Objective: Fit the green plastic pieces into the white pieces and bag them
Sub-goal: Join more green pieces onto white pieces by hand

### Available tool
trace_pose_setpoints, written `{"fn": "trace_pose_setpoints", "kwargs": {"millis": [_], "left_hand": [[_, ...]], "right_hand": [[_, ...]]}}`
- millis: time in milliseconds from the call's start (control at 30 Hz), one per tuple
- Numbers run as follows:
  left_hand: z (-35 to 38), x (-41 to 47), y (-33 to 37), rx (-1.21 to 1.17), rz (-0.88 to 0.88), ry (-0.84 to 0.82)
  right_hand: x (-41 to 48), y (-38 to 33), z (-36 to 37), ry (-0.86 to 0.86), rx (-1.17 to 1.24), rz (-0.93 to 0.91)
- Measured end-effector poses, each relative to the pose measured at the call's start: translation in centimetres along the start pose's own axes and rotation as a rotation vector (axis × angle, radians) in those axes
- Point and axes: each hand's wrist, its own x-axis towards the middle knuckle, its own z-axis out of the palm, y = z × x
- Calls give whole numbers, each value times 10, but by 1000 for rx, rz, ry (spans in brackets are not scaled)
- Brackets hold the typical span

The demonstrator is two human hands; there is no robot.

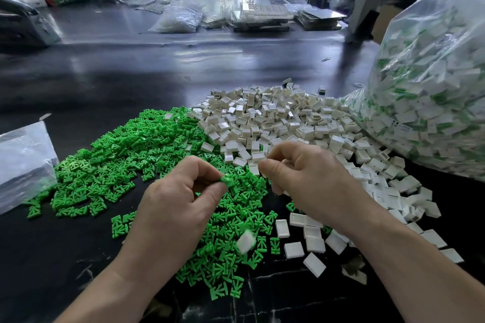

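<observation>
Left hand [173,207] fingers pinching forked green plastic piece [227,180], right hand [307,178] fingers curled, grasp unclear

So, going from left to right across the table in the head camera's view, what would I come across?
Flat clear plastic bag → heap of green plastic pieces → heap of white pieces → big clear bag full of white-and-green pieces.
</observation>
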Motion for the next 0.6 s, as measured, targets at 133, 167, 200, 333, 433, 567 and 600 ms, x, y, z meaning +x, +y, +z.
{"fn": "trace_pose_setpoints", "kwargs": {"millis": [133,167,200,333,433,567,600], "left_hand": [[-1,0,1,-61,-41,15],[-1,0,1,-68,-45,18],[-2,0,2,-75,-49,17],[-3,1,0,-131,-74,-12],[-2,2,-1,-254,-103,-17],[-3,5,-1,-640,-175,-73],[-3,5,-1,-709,-189,-82]], "right_hand": [[-1,-4,3,-81,399,90],[-1,-6,4,-115,523,117],[-2,-8,6,-149,615,136],[-5,-13,12,-288,739,168],[-6,-14,11,-335,775,174],[-8,-15,11,-378,828,122],[-9,-15,11,-380,823,109]]}}
